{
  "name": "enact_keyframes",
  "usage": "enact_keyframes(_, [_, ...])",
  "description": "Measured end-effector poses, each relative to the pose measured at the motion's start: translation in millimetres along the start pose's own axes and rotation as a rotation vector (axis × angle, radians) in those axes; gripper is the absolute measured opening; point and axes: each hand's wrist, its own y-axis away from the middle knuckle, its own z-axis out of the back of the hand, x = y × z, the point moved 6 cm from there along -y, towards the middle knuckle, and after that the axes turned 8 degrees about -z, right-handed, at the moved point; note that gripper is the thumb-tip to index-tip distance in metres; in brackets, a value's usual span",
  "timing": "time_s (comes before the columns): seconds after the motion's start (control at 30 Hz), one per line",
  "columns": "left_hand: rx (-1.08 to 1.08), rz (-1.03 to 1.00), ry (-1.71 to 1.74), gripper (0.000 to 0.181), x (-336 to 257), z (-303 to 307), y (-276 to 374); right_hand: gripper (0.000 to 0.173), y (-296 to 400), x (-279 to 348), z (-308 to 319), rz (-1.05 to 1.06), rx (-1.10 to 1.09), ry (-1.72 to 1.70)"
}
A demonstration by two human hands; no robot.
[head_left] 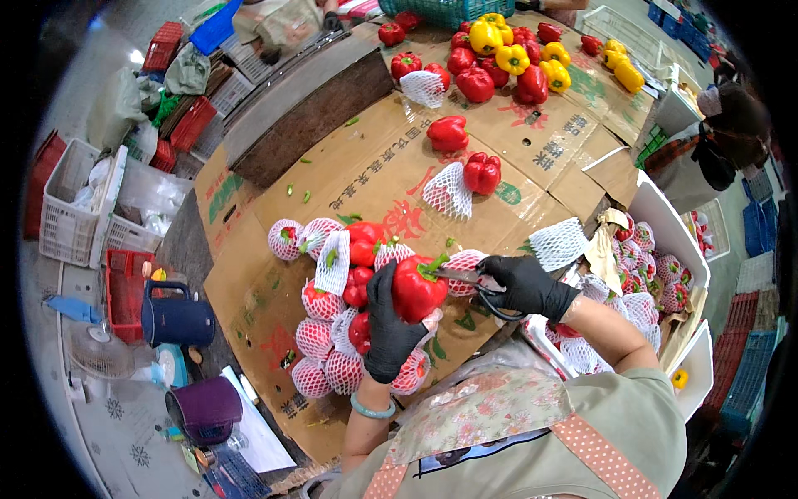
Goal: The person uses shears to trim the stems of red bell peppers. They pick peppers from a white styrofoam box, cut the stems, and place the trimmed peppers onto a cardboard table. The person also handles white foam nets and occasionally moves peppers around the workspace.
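My left hand [391, 330], in a black glove, grips a red bell pepper [416, 293] from its left side. Black-handled scissors [499, 294] are in my gloved right hand [530, 288], their blades at the pepper's green stem [434, 264]. Around and below my left hand lie several red peppers in white foam net sleeves [314, 338], with a few bare red ones [365, 243] among them. An empty foam net [557, 243] rests beyond my right hand. Farther up, two bare red peppers [447, 133] lie near another net [449, 192].
Flattened cardboard [349, 168] covers the table. Red and yellow peppers [512, 60] are heaped at the far end, near a teal crate [446, 9]. At right, a white foam box [676, 231] holds netted peppers. A metal-topped block [312, 106] borders the left. Another person [686, 150] stands at right.
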Motion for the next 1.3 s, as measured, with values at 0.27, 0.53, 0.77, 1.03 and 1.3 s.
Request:
enact_keyframes(0.27, [-0.095, 0.323, 0.488, 0.075, 35, -10, 8, 0.034, -2, -37, -9, -0.236, -0.067, -0.196])
enact_keyframes(0.53, [-0.054, 0.492, 1.003, 0.062, 10, -27, -54, 0.056, -69, 0, 1, 0.117, -0.155, -0.73])
enact_keyframes(0.77, [-0.051, 0.388, 0.762, 0.054, 37, -33, -77, 0.065, -97, -12, 2, 0.41, -0.479, -0.221])
enact_keyframes(1.03, [-0.047, 0.136, 0.518, 0.05, 85, -69, -136, 0.045, -181, -62, 81, 0.268, -0.764, -0.181])
enact_keyframes(1.3, [0.005, -0.181, -0.181, 0.048, 133, -111, -296, 0.022, -149, -116, 109, -0.221, -0.371, -1.28])
